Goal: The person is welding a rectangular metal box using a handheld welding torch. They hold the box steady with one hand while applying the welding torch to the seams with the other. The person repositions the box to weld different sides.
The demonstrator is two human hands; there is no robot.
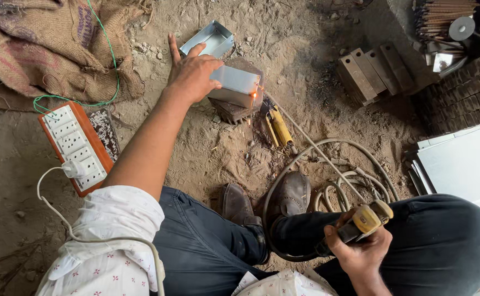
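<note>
I see my left hand (191, 74) spread flat, fingers open, pressing down on a small grey sheet-metal box (235, 85) that sits on a dark block (234, 109) on the dirt floor (207, 159). My right hand (360, 249) is closed in a fist around a yellow-tipped electrode holder (367, 220), low by my right knee; its thin rod (311, 143) runs up to the box's right corner, where an orange spark (253, 96) glows. A yellow-handled clamp (279, 126) lies just beside that corner.

A second open metal tray (210, 38) lies just beyond my left hand, tilted. To the left, an orange-edged white socket board (75, 145) lies slantwise, one white plug in it, a green wire (108, 60) leading up over brown burlap sacks (42, 44). Rusty steel bars (371, 71) lie in a row to the upper right, well apart from the box. Pale flat sheets (464, 164) fill the right edge. A pale cable (327, 181) coils between my shoes (267, 200) and the sheets. Open dirt remains between the socket board and the block.
</note>
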